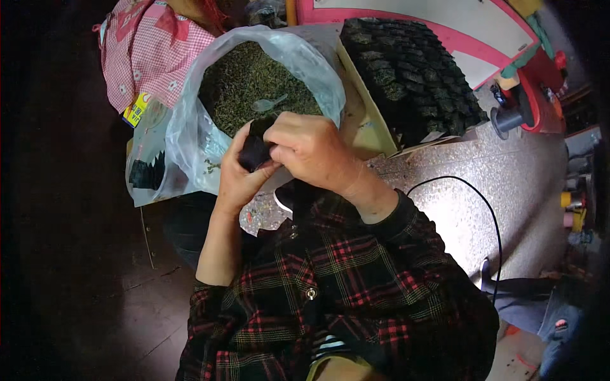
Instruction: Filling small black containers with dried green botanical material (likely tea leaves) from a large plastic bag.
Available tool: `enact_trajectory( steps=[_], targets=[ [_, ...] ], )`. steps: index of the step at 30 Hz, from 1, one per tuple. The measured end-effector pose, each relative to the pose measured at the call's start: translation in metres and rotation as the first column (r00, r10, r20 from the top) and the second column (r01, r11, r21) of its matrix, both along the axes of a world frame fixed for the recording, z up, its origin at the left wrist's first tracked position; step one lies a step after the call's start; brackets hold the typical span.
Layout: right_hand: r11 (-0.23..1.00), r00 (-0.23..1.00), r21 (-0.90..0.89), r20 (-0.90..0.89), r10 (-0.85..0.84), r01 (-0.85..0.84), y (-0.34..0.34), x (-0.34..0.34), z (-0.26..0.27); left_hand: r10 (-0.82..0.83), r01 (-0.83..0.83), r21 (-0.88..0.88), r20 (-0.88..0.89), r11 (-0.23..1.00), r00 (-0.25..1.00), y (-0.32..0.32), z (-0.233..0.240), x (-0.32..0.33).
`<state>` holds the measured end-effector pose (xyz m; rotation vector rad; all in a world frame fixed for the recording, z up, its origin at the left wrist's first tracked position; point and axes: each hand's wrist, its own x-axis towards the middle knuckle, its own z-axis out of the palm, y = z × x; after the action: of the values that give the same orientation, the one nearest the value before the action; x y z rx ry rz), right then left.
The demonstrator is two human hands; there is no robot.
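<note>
A small black pouch (253,151) sits in my left hand (232,181), fingers and thumb wrapped around its sides. With bent fingers, my right hand (312,147) pinches the pouch's right side; the fingertips partly hide that edge. Just beyond both hands, a large translucent plastic bag (325,59) stands with its mouth spread wide. Dried, crumbled greenish-brown plant matter (238,78) fills it, and a clear plastic spoon (268,103) lies on top. To the left, a clear container (167,183) holds black flat pieces with jagged tops (147,174).
A shallow cardboard box (367,97) at upper right holds many dark pouches in overlapping rows (410,76). Pink checked cloth (152,52) lies upper left beside a yellow packet (137,110). A black cable (493,219) curves across the speckled floor (524,171). Another person's leg (519,300) shows lower right.
</note>
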<state>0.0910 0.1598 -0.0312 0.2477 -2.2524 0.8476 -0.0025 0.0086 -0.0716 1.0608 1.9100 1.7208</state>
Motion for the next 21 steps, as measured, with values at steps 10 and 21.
enact_trajectory(
  steps=[10, 21],
  targets=[
    [0.945, 0.945, 0.002, -0.020, -0.328, 0.328, 0.072, 0.068, 0.055, -0.130, 0.134, 0.098, -0.043, 0.986, 0.991, 0.004, -0.003, -0.001],
    [0.736, 0.764, 0.268, -0.004, -0.645, 0.622, 0.118, 0.115, 0.032, -0.212, 0.220, 0.023, -0.194, 0.975, 0.958, 0.029, 0.015, 0.017]
  ],
)
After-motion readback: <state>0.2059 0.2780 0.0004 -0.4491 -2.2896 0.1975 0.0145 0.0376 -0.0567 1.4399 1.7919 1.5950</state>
